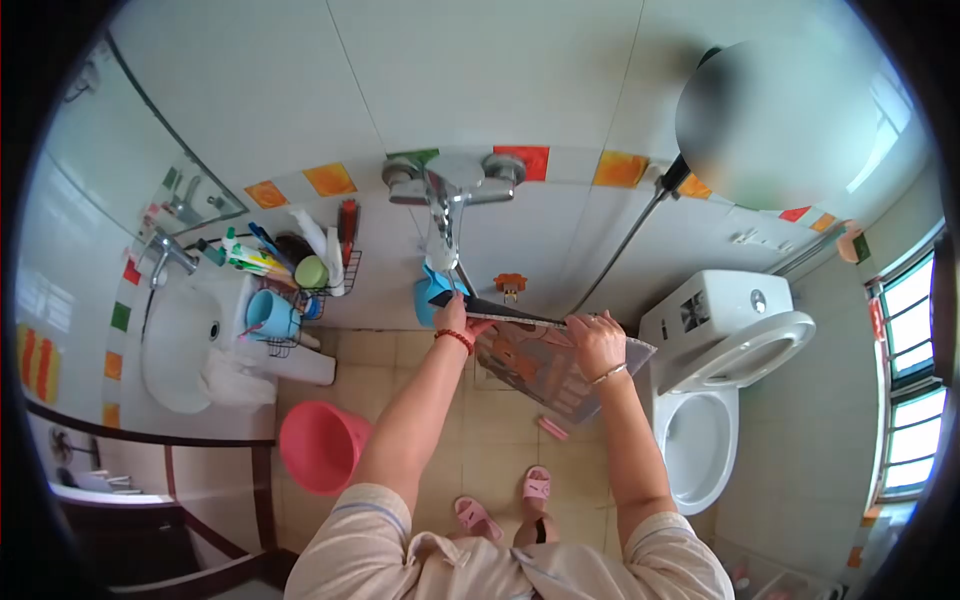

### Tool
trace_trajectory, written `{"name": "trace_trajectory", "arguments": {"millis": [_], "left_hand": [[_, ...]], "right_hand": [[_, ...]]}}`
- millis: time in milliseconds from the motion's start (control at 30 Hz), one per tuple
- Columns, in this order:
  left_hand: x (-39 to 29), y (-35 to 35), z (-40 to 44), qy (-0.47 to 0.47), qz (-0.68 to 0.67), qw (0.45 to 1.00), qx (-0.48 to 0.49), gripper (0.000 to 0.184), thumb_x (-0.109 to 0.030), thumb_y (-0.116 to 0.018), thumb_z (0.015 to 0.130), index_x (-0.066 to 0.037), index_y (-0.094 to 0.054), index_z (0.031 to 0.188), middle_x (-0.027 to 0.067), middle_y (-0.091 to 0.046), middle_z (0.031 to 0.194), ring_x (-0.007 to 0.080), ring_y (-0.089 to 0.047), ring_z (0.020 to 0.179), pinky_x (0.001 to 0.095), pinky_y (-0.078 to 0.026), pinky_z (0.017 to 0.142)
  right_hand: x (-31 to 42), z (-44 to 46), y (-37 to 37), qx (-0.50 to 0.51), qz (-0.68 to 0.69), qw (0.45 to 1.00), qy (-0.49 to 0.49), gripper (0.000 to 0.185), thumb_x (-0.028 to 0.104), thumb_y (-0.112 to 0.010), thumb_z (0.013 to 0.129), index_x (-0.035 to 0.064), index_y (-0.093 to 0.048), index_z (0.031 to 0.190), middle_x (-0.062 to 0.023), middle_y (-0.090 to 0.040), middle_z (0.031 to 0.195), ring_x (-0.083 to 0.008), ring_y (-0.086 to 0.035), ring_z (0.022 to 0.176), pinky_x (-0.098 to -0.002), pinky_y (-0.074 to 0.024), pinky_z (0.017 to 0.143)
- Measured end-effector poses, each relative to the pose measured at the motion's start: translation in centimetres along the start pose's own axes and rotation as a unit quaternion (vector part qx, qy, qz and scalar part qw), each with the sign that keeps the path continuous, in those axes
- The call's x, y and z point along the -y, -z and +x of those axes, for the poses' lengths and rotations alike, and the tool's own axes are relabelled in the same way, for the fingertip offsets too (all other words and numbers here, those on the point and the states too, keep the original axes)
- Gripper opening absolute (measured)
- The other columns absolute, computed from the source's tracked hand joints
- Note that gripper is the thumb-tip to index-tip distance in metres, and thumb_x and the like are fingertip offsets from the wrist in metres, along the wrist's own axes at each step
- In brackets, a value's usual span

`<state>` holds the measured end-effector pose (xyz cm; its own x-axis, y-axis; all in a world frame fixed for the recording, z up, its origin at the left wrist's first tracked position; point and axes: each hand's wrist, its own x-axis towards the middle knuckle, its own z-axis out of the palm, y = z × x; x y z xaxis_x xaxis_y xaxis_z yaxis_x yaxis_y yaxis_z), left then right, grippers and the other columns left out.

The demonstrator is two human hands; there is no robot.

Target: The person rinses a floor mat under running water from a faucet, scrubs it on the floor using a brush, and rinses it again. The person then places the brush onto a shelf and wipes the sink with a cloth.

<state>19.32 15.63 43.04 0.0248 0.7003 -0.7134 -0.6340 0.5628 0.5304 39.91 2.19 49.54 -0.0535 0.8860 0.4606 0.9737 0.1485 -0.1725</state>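
Note:
A grey patterned mat [540, 365] with a brown figure and pale letters hangs in front of me, its dark underside folded up along the top edge. My left hand [455, 320], with a red bead bracelet at the wrist, grips its upper left corner. Farther right along the same edge, my right hand [600, 343] has its fingers wrapped over the mat; a bangle circles that wrist. Just behind my left hand is a blue container [425, 300], partly hidden. A chrome wall faucet [445, 210] is above my left hand.
At the left are a sink [180, 350], a wire rack with a blue cup [270, 315] and bottles, and a pink bucket [322, 447] on the tiled floor. A toilet [695, 440] with raised lid stands at the right. A pink object [552, 428] lies near my slippers.

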Motion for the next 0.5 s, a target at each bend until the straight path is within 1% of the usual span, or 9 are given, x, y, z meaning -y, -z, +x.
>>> {"name": "trace_trajectory", "arguments": {"millis": [33,100,133,200,267,300,367,433,500], "left_hand": [[-0.9,-1.1,-0.2,-0.001,0.001,1.000,0.003,0.031,-0.020,-0.051,0.085,0.002,-0.042,0.104,0.0201,-0.055,0.094,0.0367,-0.060,0.079,0.0545,-0.053,0.061],[-1.5,-1.9,-1.3,0.042,-0.022,0.996,0.077,0.028,-0.018,-0.048,0.086,0.002,-0.042,0.103,0.0217,-0.054,0.094,0.0388,-0.058,0.084,0.0563,-0.052,0.064],[-2.2,-3.1,-4.0,0.026,-0.004,0.998,0.060,0.024,-0.010,-0.047,0.084,0.006,-0.041,0.101,0.0247,-0.052,0.096,0.0422,-0.056,0.089,0.0586,-0.051,0.070],[-2.2,-2.7,-4.2,0.038,0.029,0.997,0.062,0.023,-0.005,-0.047,0.082,0.008,-0.040,0.099,0.0254,-0.052,0.097,0.0435,-0.056,0.088,0.0598,-0.050,0.071],[-3.5,-2.2,-4.4,0.070,0.058,0.990,0.105,0.021,0.008,-0.045,0.075,0.012,-0.039,0.096,0.0276,-0.048,0.102,0.0466,-0.053,0.092,0.0621,-0.047,0.076],[-4.0,-1.8,-4.6,0.071,0.056,0.990,0.104,0.021,0.008,-0.045,0.075,0.012,-0.039,0.096,0.0276,-0.048,0.102,0.0466,-0.053,0.092,0.0621,-0.047,0.076],[-5.2,-1.1,-5.2,0.147,-0.017,0.981,0.126,0.022,0.008,-0.045,0.076,0.010,-0.039,0.096,0.0277,-0.046,0.106,0.0469,-0.050,0.097,0.0613,-0.046,0.079],[-6.4,0.1,-5.5,0.150,-0.026,0.979,0.134,0.025,0.008,-0.044,0.077,0.010,-0.038,0.101,0.0279,-0.044,0.109,0.0469,-0.047,0.101,0.0595,-0.044,0.084],[-8.1,1.0,-5.8,0.137,-0.098,0.976,0.140,0.028,0.007,-0.043,0.080,0.011,-0.036,0.106,0.0275,-0.044,0.109,0.0465,-0.047,0.101,0.0581,-0.044,0.086]], "right_hand": [[-0.2,0.7,1.3,-0.002,-0.002,1.000,-0.001,0.017,0.015,-0.058,0.071,0.0113,-0.060,0.087,-0.0040,-0.062,0.078,-0.0227,-0.060,0.074,-0.0415,-0.0466,0.078],[-1.1,0.7,3.5,0.108,-0.022,0.993,-0.038,0.015,0.014,-0.057,0.072,0.0114,-0.060,0.087,-0.0047,-0.062,0.078,-0.0234,-0.061,0.074,-0.0387,-0.0486,0.068],[-1.5,0.5,4.4,0.111,-0.022,0.993,-0.038,0.015,0.014,-0.057,0.072,0.0114,-0.060,0.087,-0.0047,-0.062,0.078,-0.0234,-0.061,0.074,-0.0387,-0.0486,0.068],[-2.4,0.3,5.7,0.168,-0.013,0.984,-0.065,0.014,0.013,-0.055,0.074,0.0111,-0.061,0.086,-0.0071,-0.062,0.077,-0.0264,-0.060,0.071,-0.0386,-0.0481,0.060],[-3.4,0.0,6.1,0.148,0.017,0.987,-0.066,0.012,0.013,-0.055,0.075,0.0107,-0.061,0.086,-0.0081,-0.061,0.077,-0.0282,-0.060,0.070,-0.0393,-0.0479,0.060],[-3.5,-0.2,6.2,0.132,0.046,0.988,-0.067,0.011,0.014,-0.055,0.076,0.0103,-0.061,0.085,-0.0092,-0.061,0.077,-0.0300,-0.059,0.069,-0.0400,-0.0477,0.060],[-2.6,0.2,6.5,0.138,0.054,0.986,-0.078,0.010,0.014,-0.056,0.076,0.0098,-0.061,0.084,-0.0099,-0.061,0.077,-0.0312,-0.059,0.070,-0.0404,-0.0472,0.060],[-1.7,0.9,5.6,0.129,0.055,0.986,-0.087,0.011,0.015,-0.056,0.076,0.0095,-0.061,0.084,-0.0101,-0.061,0.078,-0.0312,-0.059,0.071,-0.0404,-0.0472,0.060],[-0.2,2.3,5.1,0.131,0.053,0.986,-0.083,0.011,0.015,-0.056,0.076,0.0093,-0.061,0.084,-0.0102,-0.061,0.078,-0.0312,-0.059,0.071,-0.0404,-0.0471,0.060]]}}
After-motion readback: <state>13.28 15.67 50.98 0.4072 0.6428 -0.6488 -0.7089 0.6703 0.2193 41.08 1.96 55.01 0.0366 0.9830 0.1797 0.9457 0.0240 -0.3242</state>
